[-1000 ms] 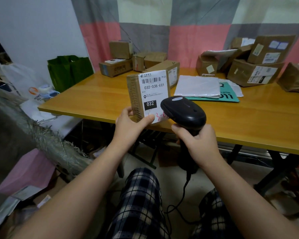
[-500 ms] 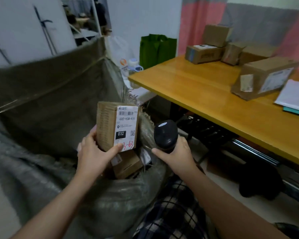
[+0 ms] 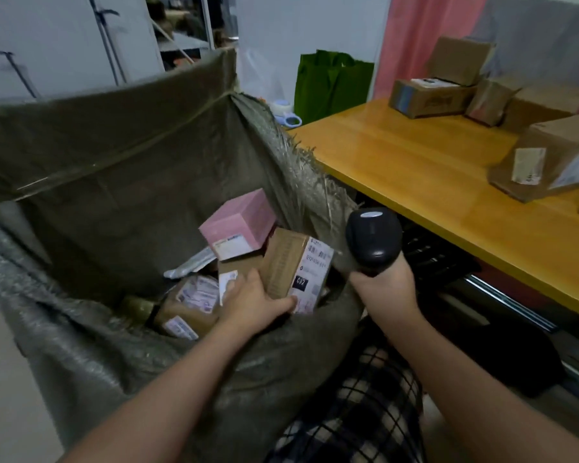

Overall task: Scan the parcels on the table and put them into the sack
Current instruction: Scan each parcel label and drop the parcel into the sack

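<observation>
My left hand grips a brown cardboard parcel with a white "032" label, held low inside the mouth of the open grey-green woven sack. Under and beside it in the sack lie a pink box and several brown labelled parcels. My right hand holds a black barcode scanner upright just right of the sack's rim. More cardboard parcels sit on the wooden table at right.
A green bag stands beyond the sack by the table's far corner. More boxes are stacked at the table's back against a pink and grey curtain. My checked trousers are below, with dark items under the table.
My view swung from the table to the sack. My left hand carried the 032 parcel from in front of the scanner down into the sack's opening. The scanner stayed in my right hand.
</observation>
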The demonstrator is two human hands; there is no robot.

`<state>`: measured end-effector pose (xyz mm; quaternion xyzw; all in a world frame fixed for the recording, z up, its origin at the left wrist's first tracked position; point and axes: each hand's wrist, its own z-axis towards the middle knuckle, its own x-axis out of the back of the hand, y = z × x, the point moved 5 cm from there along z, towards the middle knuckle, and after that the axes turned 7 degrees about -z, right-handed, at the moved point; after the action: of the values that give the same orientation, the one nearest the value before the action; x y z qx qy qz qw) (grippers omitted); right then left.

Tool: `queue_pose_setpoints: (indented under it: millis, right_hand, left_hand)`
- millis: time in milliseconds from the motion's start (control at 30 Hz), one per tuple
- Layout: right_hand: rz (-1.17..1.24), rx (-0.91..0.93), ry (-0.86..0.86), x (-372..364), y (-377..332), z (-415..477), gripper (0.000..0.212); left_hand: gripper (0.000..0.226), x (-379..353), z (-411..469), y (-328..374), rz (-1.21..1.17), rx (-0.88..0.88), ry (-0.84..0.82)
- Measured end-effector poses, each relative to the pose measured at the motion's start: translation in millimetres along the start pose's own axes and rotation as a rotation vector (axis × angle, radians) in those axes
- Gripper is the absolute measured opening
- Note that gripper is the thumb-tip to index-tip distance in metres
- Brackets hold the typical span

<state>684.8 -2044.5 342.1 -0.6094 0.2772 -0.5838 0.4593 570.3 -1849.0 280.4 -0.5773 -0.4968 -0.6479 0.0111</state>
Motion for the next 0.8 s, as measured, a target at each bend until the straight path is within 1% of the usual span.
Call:
queue_pose_setpoints:
  millis: [100, 167, 233, 300, 400, 467, 633, 733, 800]
  right_hand:
    - [0.014, -0.002, 0.058, 30, -1, 7, 0.052]
    - [-0.034, 0.009, 0.065, 45, 3, 6, 0.049]
    - [-0.077, 0.027, 0.037, 47, 5, -2, 0.052]
    - [-0.085, 0.079, -0.021, 37, 4, -12, 0.058]
    - [-0.11, 0.142, -0.096, 22, 4, -25, 0.062]
    - [-0.143, 0.121, -0.101, 19, 7, -25, 0.061]
    - [-0.13, 0.069, -0.1, 23, 12, -15, 0.057]
    - [-0.083, 0.084, -0.029, 45, 7, -4, 0.056]
    - [-0.035, 0.088, 0.033, 72, 4, 6, 0.045]
  left_hand:
    - [0.095, 25, -2, -14, 0.198, -0.024, 0.1]
    - [0.094, 35, -2, -21, 0.343, -0.02, 0.124]
    - [0.094, 39, -3, -26, 0.49, -0.029, 0.141]
    - [0.096, 42, -3, -28, 0.561, -0.03, 0.154]
    - [0.101, 42, 0, -20, 0.55, -0.016, 0.09]
    - [0.097, 43, 1, -8, 0.52, -0.049, 0.08]
    - [0.062, 44, -4, 43, 0.312, -0.324, 0.226]
    - [0.049, 39, -5, 89, 0.164, -0.507, 0.222]
    - [0.043, 30, -6, 124, 0.098, -0.591, 0.204]
